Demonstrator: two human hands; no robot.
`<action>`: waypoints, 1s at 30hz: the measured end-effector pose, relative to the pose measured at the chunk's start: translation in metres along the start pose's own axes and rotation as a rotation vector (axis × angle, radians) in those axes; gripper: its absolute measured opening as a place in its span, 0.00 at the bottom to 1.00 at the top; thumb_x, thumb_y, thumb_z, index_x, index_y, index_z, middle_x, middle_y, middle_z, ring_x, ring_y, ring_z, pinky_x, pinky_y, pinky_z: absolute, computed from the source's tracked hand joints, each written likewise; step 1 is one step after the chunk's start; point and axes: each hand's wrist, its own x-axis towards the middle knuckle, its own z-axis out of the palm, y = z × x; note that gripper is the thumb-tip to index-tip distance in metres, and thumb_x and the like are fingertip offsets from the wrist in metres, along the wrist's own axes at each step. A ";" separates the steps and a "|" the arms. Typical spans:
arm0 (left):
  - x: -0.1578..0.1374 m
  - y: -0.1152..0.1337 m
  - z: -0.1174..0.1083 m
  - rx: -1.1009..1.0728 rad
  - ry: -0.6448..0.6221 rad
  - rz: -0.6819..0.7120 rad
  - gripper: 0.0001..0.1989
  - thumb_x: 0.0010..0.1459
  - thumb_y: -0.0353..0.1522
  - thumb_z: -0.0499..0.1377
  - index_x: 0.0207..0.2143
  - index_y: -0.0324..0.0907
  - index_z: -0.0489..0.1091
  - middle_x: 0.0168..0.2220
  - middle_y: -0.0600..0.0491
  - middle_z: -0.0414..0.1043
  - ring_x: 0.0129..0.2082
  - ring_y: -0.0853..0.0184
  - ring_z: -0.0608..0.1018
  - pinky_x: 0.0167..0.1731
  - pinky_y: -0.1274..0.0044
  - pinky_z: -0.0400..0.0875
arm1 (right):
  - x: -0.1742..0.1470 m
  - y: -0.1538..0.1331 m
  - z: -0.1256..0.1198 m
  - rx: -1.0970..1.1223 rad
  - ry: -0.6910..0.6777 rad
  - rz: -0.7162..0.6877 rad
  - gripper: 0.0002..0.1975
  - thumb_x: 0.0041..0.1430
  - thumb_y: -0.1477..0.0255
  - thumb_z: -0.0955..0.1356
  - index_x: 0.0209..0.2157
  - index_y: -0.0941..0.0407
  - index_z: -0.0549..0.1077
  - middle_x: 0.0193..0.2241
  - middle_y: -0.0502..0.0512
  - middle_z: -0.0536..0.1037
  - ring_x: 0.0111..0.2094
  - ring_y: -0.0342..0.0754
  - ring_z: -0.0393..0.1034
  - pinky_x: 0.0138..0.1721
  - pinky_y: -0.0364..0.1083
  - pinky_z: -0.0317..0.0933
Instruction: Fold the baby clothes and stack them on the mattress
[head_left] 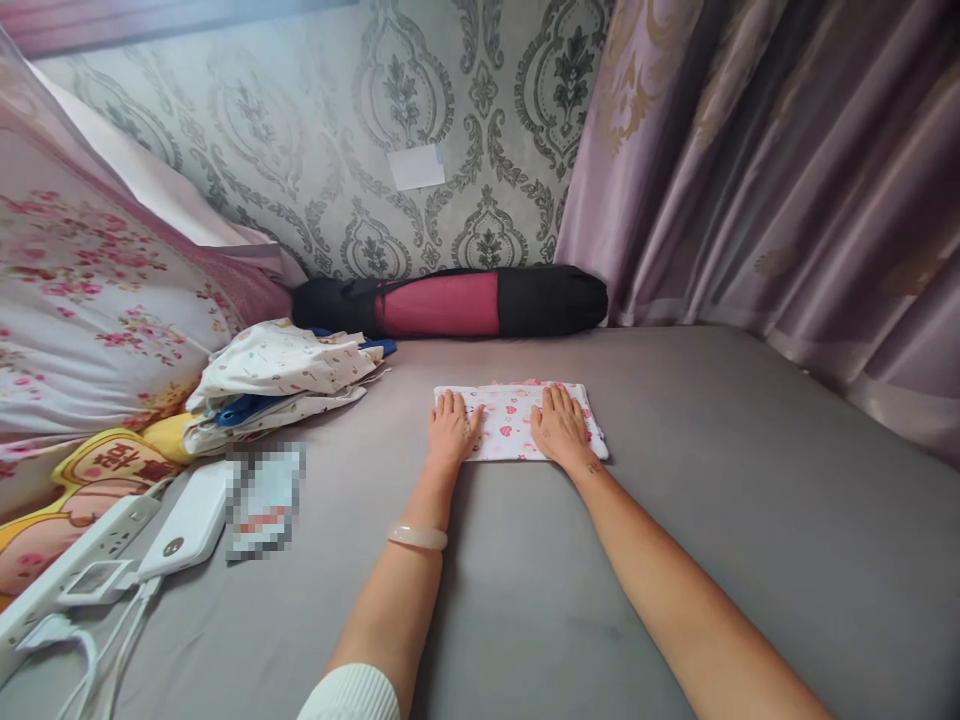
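Note:
A folded white cloth (507,425) with pink and red hearts lies flat on the grey bed sheet (525,560); it may be a garment, but its kind is unclear. My left hand (452,428) rests palm down on its left end, fingers stretched out and the thumb pointing inward. On the right end, my right hand (561,424) presses flat in the same way, fingers extended. Neither hand grips the cloth. A bit of pink trim shows at its far edge, between the hands.
To the left lie a pile of folded clothes (285,370), a white power bank (191,520), a power strip (82,570) with cables and a blurred packet (266,500). A black and red long bag (450,303) lies against the wall. Purple curtains (720,170) hang at right.

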 end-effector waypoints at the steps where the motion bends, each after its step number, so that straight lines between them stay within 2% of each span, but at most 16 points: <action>1: 0.000 -0.002 -0.001 -0.008 -0.018 -0.009 0.32 0.65 0.47 0.39 0.63 0.35 0.55 0.66 0.40 0.50 0.66 0.55 0.55 0.62 0.63 0.53 | 0.000 0.003 0.000 0.000 0.010 0.016 0.29 0.66 0.67 0.54 0.63 0.69 0.57 0.64 0.67 0.55 0.65 0.56 0.46 0.63 0.53 0.39; 9: 0.004 -0.018 -0.008 -0.069 -0.155 0.025 0.32 0.66 0.47 0.36 0.65 0.38 0.50 0.68 0.43 0.43 0.68 0.57 0.49 0.64 0.60 0.46 | -0.001 0.022 -0.007 0.011 0.006 0.063 0.28 0.67 0.67 0.53 0.63 0.67 0.58 0.64 0.65 0.58 0.65 0.55 0.47 0.63 0.53 0.40; 15: 0.009 -0.023 -0.003 -0.060 -0.165 -0.009 0.36 0.65 0.47 0.34 0.67 0.34 0.45 0.69 0.42 0.40 0.68 0.58 0.46 0.65 0.62 0.41 | 0.000 0.042 -0.011 -0.017 -0.098 0.073 0.30 0.68 0.64 0.50 0.64 0.66 0.55 0.66 0.65 0.53 0.66 0.54 0.45 0.63 0.53 0.42; 22: 0.010 -0.025 0.001 -0.031 -0.161 0.003 0.37 0.64 0.48 0.33 0.67 0.33 0.46 0.68 0.42 0.42 0.68 0.56 0.47 0.64 0.56 0.40 | 0.000 0.044 -0.011 -0.009 -0.124 0.082 0.30 0.68 0.63 0.49 0.64 0.66 0.54 0.66 0.63 0.51 0.66 0.54 0.45 0.64 0.54 0.41; 26: 0.012 -0.021 -0.003 0.009 -0.079 0.020 0.35 0.65 0.48 0.33 0.65 0.35 0.51 0.68 0.42 0.45 0.68 0.56 0.48 0.64 0.55 0.40 | 0.002 0.038 -0.018 -0.013 -0.077 0.063 0.30 0.68 0.63 0.50 0.63 0.65 0.56 0.66 0.64 0.53 0.66 0.55 0.44 0.64 0.60 0.36; 30: 0.012 -0.011 -0.005 0.050 0.052 0.059 0.34 0.66 0.47 0.33 0.65 0.36 0.52 0.68 0.43 0.46 0.68 0.58 0.47 0.65 0.58 0.37 | 0.002 0.031 -0.019 0.004 0.003 -0.019 0.30 0.68 0.63 0.49 0.64 0.65 0.56 0.66 0.63 0.52 0.66 0.54 0.43 0.65 0.58 0.34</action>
